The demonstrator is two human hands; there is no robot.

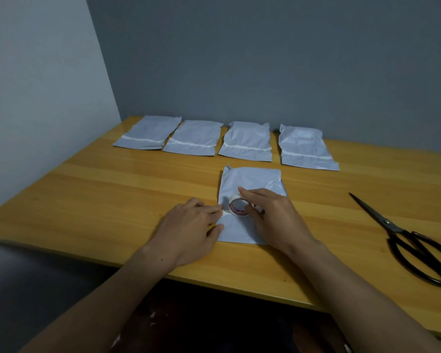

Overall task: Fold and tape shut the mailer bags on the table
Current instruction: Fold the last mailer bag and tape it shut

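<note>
- The left hand is curling its fingers and pinching the pale tape end just left of the roll.
- The right hand is gripping the tape roll, with fingers arching over its top and right side.
- The tape roll is sitting on the nearest mailer bag, which is lying flat near the middle of the wooden bench, its lower part partly hidden by both hands.
- Four more mailer bags are lying in a row along the far edge of the bench by the grey wall: the far-left bag, the second bag, the third bag and the far-right bag, each showing a white strip across it.
- Black-handled scissors are lying on the bench well to the right of the hands, blades together.
</note>
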